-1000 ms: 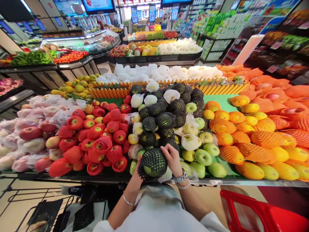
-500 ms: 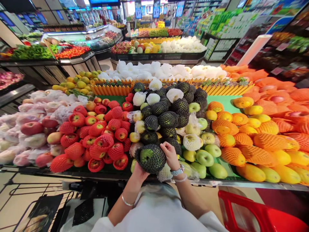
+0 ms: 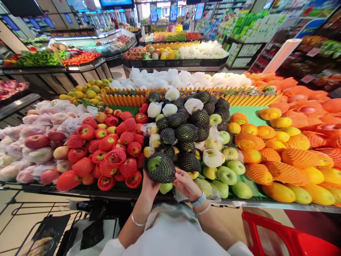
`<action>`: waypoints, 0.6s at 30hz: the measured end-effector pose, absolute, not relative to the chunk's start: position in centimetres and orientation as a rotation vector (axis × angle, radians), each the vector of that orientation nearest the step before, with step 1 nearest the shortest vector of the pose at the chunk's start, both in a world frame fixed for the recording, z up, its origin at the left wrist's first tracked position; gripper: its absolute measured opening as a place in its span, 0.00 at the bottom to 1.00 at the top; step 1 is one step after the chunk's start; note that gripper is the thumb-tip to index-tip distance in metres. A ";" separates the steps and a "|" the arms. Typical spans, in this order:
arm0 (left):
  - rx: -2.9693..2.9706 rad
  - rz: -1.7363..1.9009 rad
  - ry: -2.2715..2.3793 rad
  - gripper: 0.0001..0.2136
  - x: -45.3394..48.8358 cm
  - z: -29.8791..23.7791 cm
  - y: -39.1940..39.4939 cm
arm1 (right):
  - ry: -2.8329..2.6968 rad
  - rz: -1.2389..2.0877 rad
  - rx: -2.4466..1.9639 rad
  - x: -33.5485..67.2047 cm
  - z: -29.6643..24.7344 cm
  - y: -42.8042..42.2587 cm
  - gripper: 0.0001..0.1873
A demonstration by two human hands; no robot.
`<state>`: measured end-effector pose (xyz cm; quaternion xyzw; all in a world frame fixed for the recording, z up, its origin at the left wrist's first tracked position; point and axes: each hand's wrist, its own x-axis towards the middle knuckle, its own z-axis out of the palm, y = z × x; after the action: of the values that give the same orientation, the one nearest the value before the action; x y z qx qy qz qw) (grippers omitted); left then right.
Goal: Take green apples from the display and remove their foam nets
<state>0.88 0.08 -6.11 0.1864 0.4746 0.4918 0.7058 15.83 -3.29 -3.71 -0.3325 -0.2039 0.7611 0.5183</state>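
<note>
A green fruit (image 3: 160, 168) in a black foam net rests in my left hand (image 3: 150, 185), whose palm and fingers cup it from below and the left. At the net's right edge, the thumb and fingertips of my right hand (image 3: 185, 183) pinch the black mesh. Several more green fruits in black foam nets (image 3: 187, 133) are heaped just behind the held one. A bare green apple (image 3: 165, 188) shows beneath it, between my wrists. The underside of the held fruit is hidden by my left hand.
Red-netted apples (image 3: 114, 157) lie to the left, green apples (image 3: 227, 175) and orange-netted papaya-like fruits (image 3: 277, 171) to the right. An orange picket divider (image 3: 247, 99) runs behind. A shopping cart (image 3: 39, 213) stands at lower left, a red plastic chair or basket (image 3: 287, 234) at lower right.
The netted fruit has moved left and slightly up in my left hand. My right hand has moved lower, from the fruit's upper right to the net's right edge.
</note>
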 end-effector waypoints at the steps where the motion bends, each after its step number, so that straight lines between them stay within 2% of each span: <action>1: 0.346 1.096 1.046 0.24 0.8 -6.1 0.1 | -0.510 1.871 -0.773 15.9 -3.7 -3.3 0.22; 4: 0.260 1.070 1.015 0.26 0.6 -5.8 0.1 | -0.516 1.882 -0.763 16.1 -4.0 -3.3 0.17; 11: 0.133 1.034 0.957 0.22 0.3 -5.2 0.4 | -0.497 1.742 -0.744 15.8 -4.6 -3.7 0.15; 18: 0.170 1.040 0.908 0.20 0.1 -5.4 0.2 | -0.572 1.697 -0.748 15.0 -4.9 -3.7 0.19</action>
<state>0.10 0.22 -5.42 0.0783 0.4183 0.4791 0.7677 14.97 -3.65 -4.90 -0.3179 -0.2434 0.7213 0.5651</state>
